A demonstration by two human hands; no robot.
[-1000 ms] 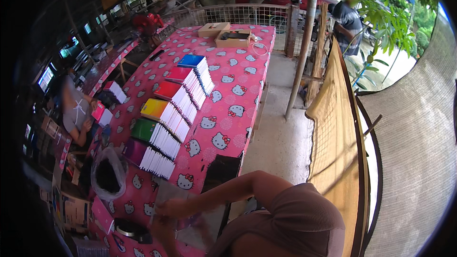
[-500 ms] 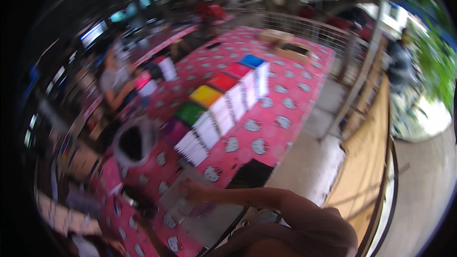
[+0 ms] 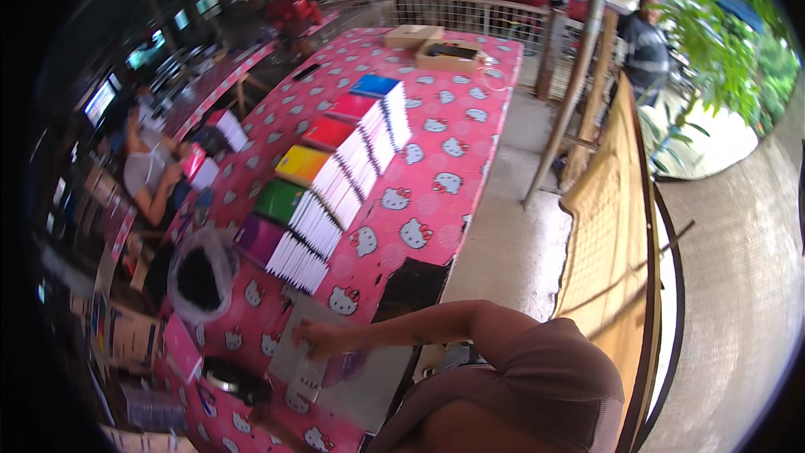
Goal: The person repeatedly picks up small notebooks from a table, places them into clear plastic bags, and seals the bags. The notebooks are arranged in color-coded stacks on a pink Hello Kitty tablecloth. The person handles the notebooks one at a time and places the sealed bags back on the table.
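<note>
My right hand [image 3: 316, 338] reaches left across the near end of a long table with a pink cartoon-cat cloth [image 3: 436, 159]. It rests on a flat grey sheet [image 3: 352, 386] lying on the cloth. The hand is blurred, so its fingers are unclear. A small purple item [image 3: 345, 366] lies under my forearm. Just beyond the hand, stacks of notebooks run up the table: purple [image 3: 262, 239], green [image 3: 281, 200], yellow [image 3: 303, 164], red [image 3: 329, 132] and blue [image 3: 375, 85]. My left hand is out of sight.
A clear bag with dark contents [image 3: 199, 278] and a dark round bowl [image 3: 225, 376] sit at the table's left edge. A black flat item [image 3: 412, 285] lies on the right edge. Cardboard boxes [image 3: 449, 54] stand at the far end. A seated person [image 3: 149, 172] is left, a metal post [image 3: 570, 75] right.
The view has swung and steadied after a blurred moment. My right hand stays reaching over the grey sheet at the table's near end, now a little farther in.
</note>
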